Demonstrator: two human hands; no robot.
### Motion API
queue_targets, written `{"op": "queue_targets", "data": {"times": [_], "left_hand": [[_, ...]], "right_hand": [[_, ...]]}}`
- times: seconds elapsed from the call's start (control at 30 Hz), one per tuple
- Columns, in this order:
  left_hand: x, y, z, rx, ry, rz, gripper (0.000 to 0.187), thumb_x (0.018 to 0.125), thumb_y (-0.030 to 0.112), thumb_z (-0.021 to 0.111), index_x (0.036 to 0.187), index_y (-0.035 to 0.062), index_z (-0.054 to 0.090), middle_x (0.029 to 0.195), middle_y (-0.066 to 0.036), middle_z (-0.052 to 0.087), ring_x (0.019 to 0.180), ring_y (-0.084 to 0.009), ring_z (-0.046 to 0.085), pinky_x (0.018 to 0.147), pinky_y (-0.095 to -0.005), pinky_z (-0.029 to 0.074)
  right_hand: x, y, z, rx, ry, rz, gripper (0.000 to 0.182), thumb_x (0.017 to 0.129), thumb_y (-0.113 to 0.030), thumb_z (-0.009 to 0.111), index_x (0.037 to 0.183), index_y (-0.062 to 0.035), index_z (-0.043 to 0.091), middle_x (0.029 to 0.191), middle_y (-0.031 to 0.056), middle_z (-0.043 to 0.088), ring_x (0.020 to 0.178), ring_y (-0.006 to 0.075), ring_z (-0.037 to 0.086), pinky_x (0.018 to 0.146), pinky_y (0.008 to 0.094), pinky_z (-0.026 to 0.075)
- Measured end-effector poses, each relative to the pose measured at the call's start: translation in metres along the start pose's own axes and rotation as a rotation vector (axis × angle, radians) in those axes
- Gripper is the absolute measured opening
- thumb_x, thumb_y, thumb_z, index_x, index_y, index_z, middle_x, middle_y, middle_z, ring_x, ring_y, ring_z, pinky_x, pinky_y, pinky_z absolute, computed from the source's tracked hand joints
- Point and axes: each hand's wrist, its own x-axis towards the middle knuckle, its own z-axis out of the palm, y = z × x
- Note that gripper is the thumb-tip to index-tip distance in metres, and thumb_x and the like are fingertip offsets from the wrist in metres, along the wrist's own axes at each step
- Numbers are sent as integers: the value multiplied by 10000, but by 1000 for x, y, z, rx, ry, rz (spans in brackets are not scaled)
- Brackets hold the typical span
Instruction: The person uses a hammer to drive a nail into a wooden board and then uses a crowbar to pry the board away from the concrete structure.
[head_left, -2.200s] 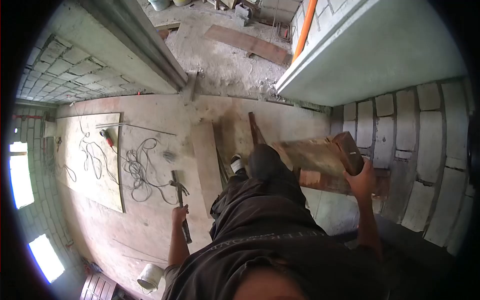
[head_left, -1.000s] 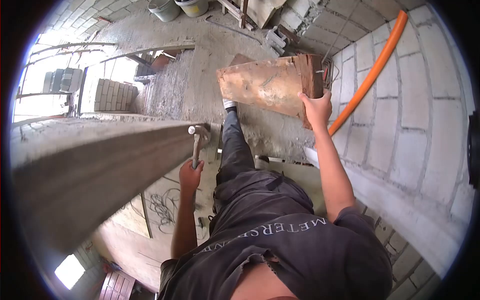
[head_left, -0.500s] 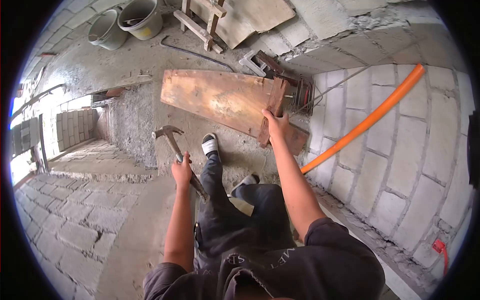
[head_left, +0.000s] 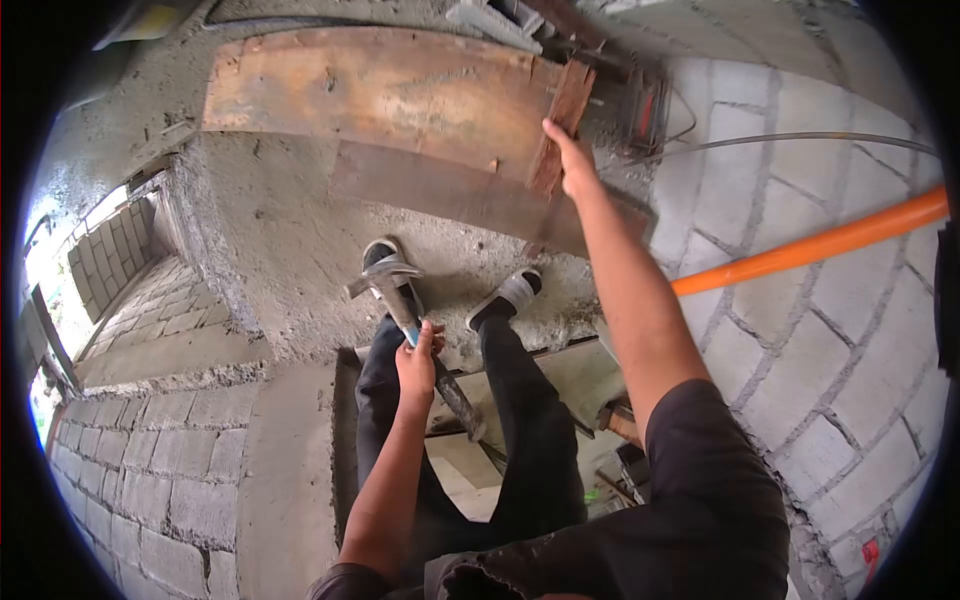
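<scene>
My left hand [head_left: 416, 362] is wrapped round the handle of a claw hammer [head_left: 402, 312], held above my legs with its metal head pointing away from me. My right hand [head_left: 572, 162] grips the rough wooden strip [head_left: 562, 115] fixed across the right end of a wide, stained wooden board [head_left: 390, 85]. The board is tilted, and a darker board [head_left: 430, 185] shows below its near edge.
An orange pipe [head_left: 810, 248] runs along the block wall [head_left: 800, 330] on the right. Metal pieces [head_left: 645, 115] lie beyond the board's right end. Between my legs is an opening with wooden pieces [head_left: 620, 420] below. Steps descend at the left.
The view has shifted. The upper board has risen away from the darker one beneath, with my right hand still on its strip. The hammer has moved right, and my feet stand differently.
</scene>
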Motion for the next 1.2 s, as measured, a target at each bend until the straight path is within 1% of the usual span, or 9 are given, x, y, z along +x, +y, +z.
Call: {"op": "queue_targets", "data": {"times": [0.2,0.37,0.53,0.63,0.77,0.83,0.97,1.03,1.2], "left_hand": [[48,-45,50,101,-106,-201,472,948,426,593,839,-27,671,859,-84,681,775,-132,579,717,-287,448],[53,-54,75,226,-142,-204,458,979,377,561,694,19,586,935,-115,703,773,-129,571,736,-280,446],[52,-47,93,263,-190,-229,469,980,384,554,695,13,586,919,-110,701,790,-132,572,780,-298,442],[53,-56,93,248,-205,-236,485,980,405,542,710,7,601,886,-109,694,798,-135,572,803,-302,432],[57,-50,95,285,-188,-284,498,981,421,529,710,9,599,878,-121,688,816,-149,579,814,-301,420],[60,-57,95,262,-181,-268,499,985,421,519,744,-1,630,834,-98,669,801,-140,570,804,-296,410],[61,-60,94,213,-154,-244,495,990,412,512,823,-21,684,744,-54,618,751,-114,534,759,-289,405],[60,-55,99,244,-119,-271,474,962,383,583,670,10,586,892,-106,708,790,-134,587,759,-276,456],[66,-78,96,222,-148,-182,483,971,440,539,696,44,573,991,-145,692,756,-130,556,727,-277,429]], "right_hand": [[119,61,-17,19,-39,113,1049,688,-475,845,1441,46,333,1465,174,397,1354,301,376,1107,442,306],[156,113,-22,-63,-58,-7,991,707,-518,818,1422,16,384,1444,180,425,1342,304,396,1104,480,306],[167,129,-36,-489,-50,-256,886,804,-673,622,1374,-12,472,1380,225,498,1321,342,445,1107,426,325],[158,162,-64,-491,-33,-296,768,895,-637,507,1385,-46,475,1419,206,470,1340,354,419,1116,416,320],[159,249,-123,-1426,4,-309,681,939,-516,491,1469,-107,363,1496,139,400,1383,340,360,1144,446,285],[141,236,-123,-1531,10,-119,708,931,-508,510,1497,-135,308,1511,127,381,1400,333,335,1145,481,274],[143,234,-125,-1640,-52,-166,639,901,-529,568,1379,-118,470,1429,125,483,1336,318,427,1070,509,347],[141,222,-134,-1576,-140,-162,653,892,-530,584,1368,-94,485,1397,153,508,1307,328,459,1056,486,373],[118,243,-173,-1247,-438,-346,695,888,-495,622,1329,27,496,1267,235,585,1182,399,548,1007,442,429]]}}
